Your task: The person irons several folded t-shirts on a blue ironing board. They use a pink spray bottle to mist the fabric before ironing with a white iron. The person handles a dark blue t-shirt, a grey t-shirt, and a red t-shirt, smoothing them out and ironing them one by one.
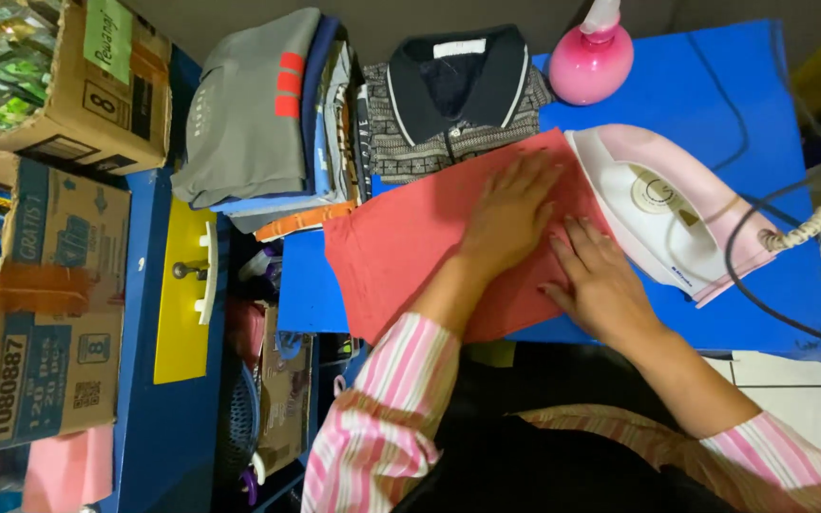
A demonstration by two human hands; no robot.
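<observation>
Head view, looking down on a blue tabletop (715, 95): left hand (510, 214) and right hand (601, 285) both flat and open, fingers spread, gripping nothing, pressed side by side on a red cloth (401, 252) spread across the tabletop's near-left part. Just right of the cloth, touching its edge and close by the right hand's fingertips, a pink-and-white iron (667, 209) lying on the tabletop with its black cord (743, 275) looping off to the right. Beyond the cloth, a folded dark-collared shirt (453, 100), a stack of folded clothes (268, 119) to its left, and a pink spray bottle (591, 57) at the far edge.
</observation>
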